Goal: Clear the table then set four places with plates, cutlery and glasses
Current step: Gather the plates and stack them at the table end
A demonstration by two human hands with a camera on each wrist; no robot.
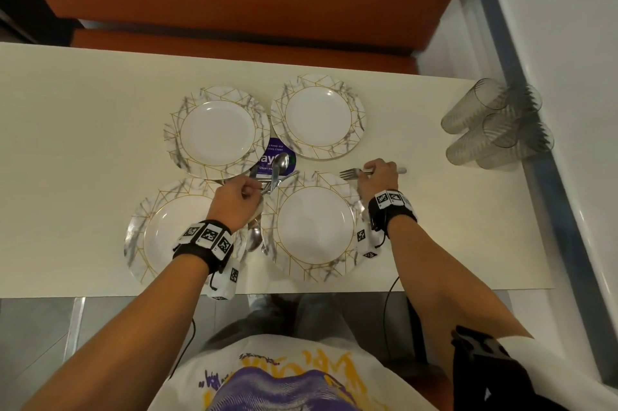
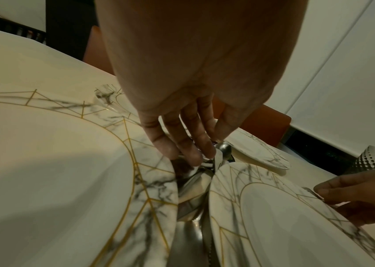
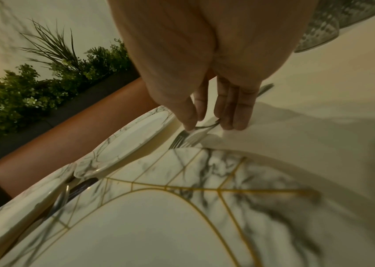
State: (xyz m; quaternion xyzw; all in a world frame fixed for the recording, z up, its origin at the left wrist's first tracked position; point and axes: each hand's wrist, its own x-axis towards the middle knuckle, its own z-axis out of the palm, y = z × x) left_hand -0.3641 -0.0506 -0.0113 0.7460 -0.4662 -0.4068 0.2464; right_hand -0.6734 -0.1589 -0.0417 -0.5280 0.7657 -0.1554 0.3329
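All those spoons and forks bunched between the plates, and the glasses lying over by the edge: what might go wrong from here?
The left hand grips a bundle of cutlery wedged between four plates; pulling it out could knock a rim or drop a piece.

The right hand pinches a fork beside the near right plate; its grip looks light, so the fork might slip or scrape the rim.

The glasses lie on their sides at the table's right edge and could roll.
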